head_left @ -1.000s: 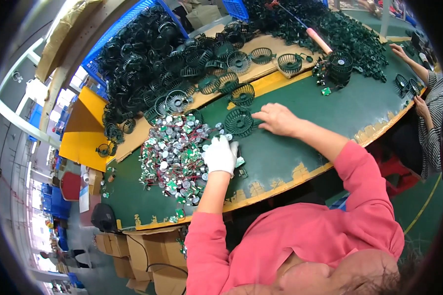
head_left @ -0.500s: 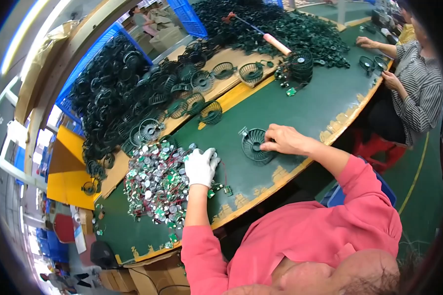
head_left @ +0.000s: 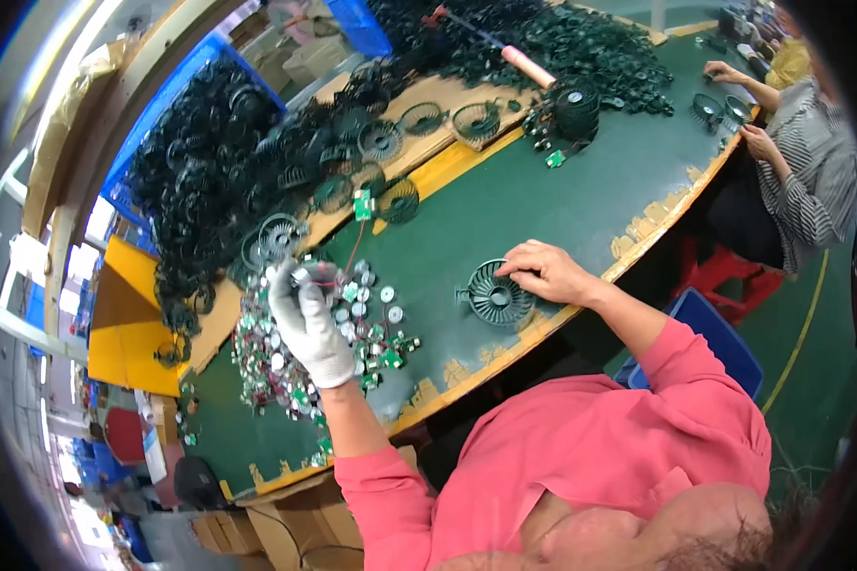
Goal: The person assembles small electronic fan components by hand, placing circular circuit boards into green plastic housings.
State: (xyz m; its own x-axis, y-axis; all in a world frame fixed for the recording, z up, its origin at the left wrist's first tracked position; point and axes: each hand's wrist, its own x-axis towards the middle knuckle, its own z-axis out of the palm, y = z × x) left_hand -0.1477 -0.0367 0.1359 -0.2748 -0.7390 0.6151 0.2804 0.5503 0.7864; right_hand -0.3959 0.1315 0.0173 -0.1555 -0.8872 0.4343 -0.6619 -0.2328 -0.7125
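My left hand point(head_left: 312, 328), in a white glove, is raised over the pile of small parts. Its fingers are closed on a small motor point(head_left: 302, 275), partly hidden by them. A red wire runs up from it to a green circuit board point(head_left: 363, 205). My bare right hand point(head_left: 552, 270) has its fingers curled over the rim of a round dark fan housing point(head_left: 498, 298), which lies flat on the green table point(head_left: 438, 266). Beneath and beside the glove spreads a heap of silver motors point(head_left: 276, 362) with green boards and red wires.
Black fan frames point(head_left: 209, 171) are heaped behind on a wooden ledge point(head_left: 438, 99). A stack of dark housings point(head_left: 577, 112) and a pink-handled tool point(head_left: 528, 67) lie at the far side. At right a person in a striped shirt point(head_left: 809, 171) handles similar frames. A blue bin point(head_left: 709, 343) stands below the table edge.
My left hand has lifted from the heap and moved left, now with a motor and its wired board. My right hand stays at the fan housing, which has turned slightly.
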